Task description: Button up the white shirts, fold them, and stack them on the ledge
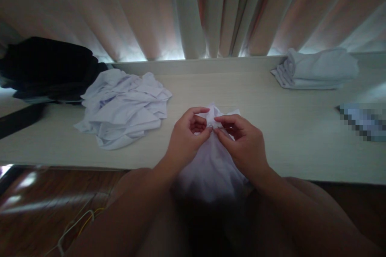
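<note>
I'm working in a dim, warm-tinted view. Most light comes through the curtains (193, 12) far beyond my hands, glowing brightest in a cool white band where they meet the table (301, 140). Below my wrists everything sinks into deep shadow and my forearms go soft and murky. The white cloth (211, 160) between my hands picks up a bluish cast. Straight edges bow toward the corners, and a pixelated patch sits well off to the right of my right hand (244, 144).
</note>
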Demonstrator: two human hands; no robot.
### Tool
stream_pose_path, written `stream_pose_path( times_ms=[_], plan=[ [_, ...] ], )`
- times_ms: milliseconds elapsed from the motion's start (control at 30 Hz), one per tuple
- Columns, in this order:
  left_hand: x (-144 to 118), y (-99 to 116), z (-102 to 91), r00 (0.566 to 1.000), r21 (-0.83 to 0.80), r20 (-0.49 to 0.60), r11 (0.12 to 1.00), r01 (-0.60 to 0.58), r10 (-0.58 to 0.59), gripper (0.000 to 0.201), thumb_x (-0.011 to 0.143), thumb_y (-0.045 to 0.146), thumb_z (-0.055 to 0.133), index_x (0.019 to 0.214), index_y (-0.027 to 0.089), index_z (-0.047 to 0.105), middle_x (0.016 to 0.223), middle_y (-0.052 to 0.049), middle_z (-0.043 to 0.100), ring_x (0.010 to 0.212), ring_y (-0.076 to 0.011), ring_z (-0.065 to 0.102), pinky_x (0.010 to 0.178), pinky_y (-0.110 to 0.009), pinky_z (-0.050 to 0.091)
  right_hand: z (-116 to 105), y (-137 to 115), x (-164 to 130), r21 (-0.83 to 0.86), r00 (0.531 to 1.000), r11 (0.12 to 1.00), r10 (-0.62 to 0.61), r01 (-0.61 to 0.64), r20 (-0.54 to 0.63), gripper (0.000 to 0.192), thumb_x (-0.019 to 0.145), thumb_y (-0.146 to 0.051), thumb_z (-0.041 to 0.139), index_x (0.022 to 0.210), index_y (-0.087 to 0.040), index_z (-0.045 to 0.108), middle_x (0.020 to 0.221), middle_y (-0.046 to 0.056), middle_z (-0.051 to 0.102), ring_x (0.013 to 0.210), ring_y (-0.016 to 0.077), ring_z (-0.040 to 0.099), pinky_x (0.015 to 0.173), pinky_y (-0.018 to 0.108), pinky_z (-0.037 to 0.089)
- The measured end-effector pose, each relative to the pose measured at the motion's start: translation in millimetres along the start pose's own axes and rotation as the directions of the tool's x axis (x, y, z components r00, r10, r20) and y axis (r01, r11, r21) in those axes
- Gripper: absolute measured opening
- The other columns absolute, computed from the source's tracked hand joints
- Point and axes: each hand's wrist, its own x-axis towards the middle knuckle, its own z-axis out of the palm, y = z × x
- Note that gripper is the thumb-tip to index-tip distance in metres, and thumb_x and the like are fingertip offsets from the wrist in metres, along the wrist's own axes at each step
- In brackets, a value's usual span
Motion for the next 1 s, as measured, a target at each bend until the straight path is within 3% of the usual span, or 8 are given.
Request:
stream_pose_path(
  times_ms=[200,433,600,733,867,1000],
  plan=[
    [-3.3,0.8,-0.9,0.999,0.009,-0.032,1.000,-0.023,0.023,0.030,0.076,0.020,0.076,0.104,0.019,0.066,0.080,-0.001,0.070,0.072,-0.0143,0.067,0.065,-0.023,0.052,-3.9,1.3,3.4,0.002,0.997,1.000,0.028,-0.028,-0.071,0.012,0.081,-0.018,0.069,0.091,-0.023,0.065,0.091,0.002,0.068,0.081,0.0172,0.065,0.074,0.031,0.054],
    [-9.3,7.8,4.5,0.997,0.072,0.044,0.996,-0.061,0.058,0.022,0.078,0.018,0.075,0.099,0.018,0.071,0.088,-0.003,0.074,0.081,-0.0163,0.070,0.075,-0.026,0.056,-6.4,-0.8,2.8,-0.006,0.998,1.000,-0.003,0.003,-0.058,0.011,0.081,-0.014,0.066,0.089,-0.022,0.062,0.086,0.000,0.065,0.079,0.0149,0.063,0.071,0.029,0.053],
    [-6.2,2.5,6.4,0.996,0.143,-0.054,0.988,-0.063,0.071,0.022,0.074,0.018,0.080,0.091,0.019,0.067,0.073,0.002,0.071,0.069,-0.0131,0.069,0.064,-0.021,0.055,-7.4,-0.6,0.8,0.046,0.998,0.997,-0.052,0.054,-0.047,0.018,0.078,-0.012,0.068,0.093,-0.022,0.064,0.090,0.000,0.067,0.081,0.0154,0.065,0.074,0.030,0.056],
    [-5.4,-1.0,6.6,0.985,0.229,-0.107,0.967,-0.109,0.136,0.016,0.074,0.019,0.080,0.080,0.018,0.066,0.073,0.003,0.071,0.066,-0.0113,0.069,0.062,-0.019,0.055,-8.8,0.9,1.3,0.081,0.999,0.997,-0.016,0.020,-0.048,0.017,0.078,-0.010,0.069,0.090,-0.022,0.065,0.087,-0.001,0.068,0.078,0.0139,0.065,0.070,0.028,0.054],
    [-7.7,-1.5,7.4,0.983,0.274,-0.068,0.951,-0.143,0.168,0.010,0.077,0.016,0.077,0.085,0.019,0.072,0.079,0.001,0.075,0.071,-0.0119,0.071,0.068,-0.020,0.058,-8.0,2.7,2.7,0.072,0.997,0.997,0.013,-0.008,-0.070,0.013,0.080,-0.012,0.070,0.087,-0.021,0.066,0.085,-0.001,0.069,0.076,0.0135,0.066,0.069,0.027,0.055],
    [-10.2,1.5,8.4,0.987,0.292,-0.024,0.946,-0.143,0.157,0.013,0.077,0.015,0.076,0.089,0.019,0.076,0.083,0.000,0.077,0.074,-0.0133,0.072,0.072,-0.022,0.059,-5.6,2.9,1.2,-0.001,0.996,0.999,-0.037,0.037,-0.086,0.013,0.080,-0.012,0.070,0.088,-0.022,0.066,0.086,-0.002,0.068,0.075,0.0133,0.066,0.070,0.027,0.056]
  ],
)
